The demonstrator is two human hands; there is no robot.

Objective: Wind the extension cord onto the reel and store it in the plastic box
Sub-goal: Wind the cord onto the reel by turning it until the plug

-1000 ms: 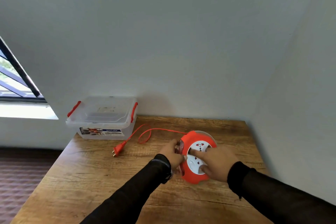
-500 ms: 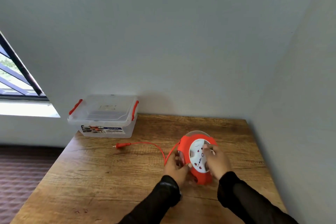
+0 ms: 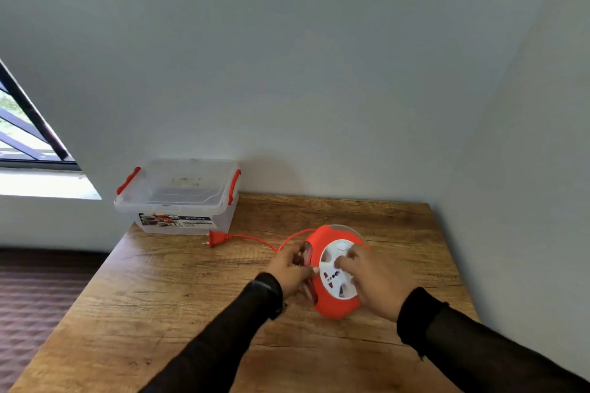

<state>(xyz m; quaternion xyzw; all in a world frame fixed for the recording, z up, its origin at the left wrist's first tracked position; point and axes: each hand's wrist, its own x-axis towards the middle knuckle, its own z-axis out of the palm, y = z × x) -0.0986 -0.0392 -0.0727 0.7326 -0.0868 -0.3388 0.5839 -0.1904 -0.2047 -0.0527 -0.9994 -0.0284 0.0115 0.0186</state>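
Note:
An orange cord reel point(image 3: 332, 305) with a white socket face point(image 3: 335, 277) stands on edge on the wooden table point(image 3: 191, 313). My left hand point(image 3: 289, 269) grips the reel's left rim. My right hand point(image 3: 373, 277) lies on the white face, its fingers curled on the disc. A short length of orange cord point(image 3: 255, 239) runs from the reel leftward to its plug point(image 3: 215, 238), which lies just in front of the plastic box. The clear plastic box point(image 3: 178, 198), lid on with red clips, sits at the table's far left corner.
Walls close off the table behind and on the right. A window point(image 3: 25, 137) is at the left, and carpeted floor point(image 3: 38, 290) lies beyond the table's left edge.
The loose cord has shortened and straightened as the white face turned under my right hand. The plug has slid up and right toward the reel.

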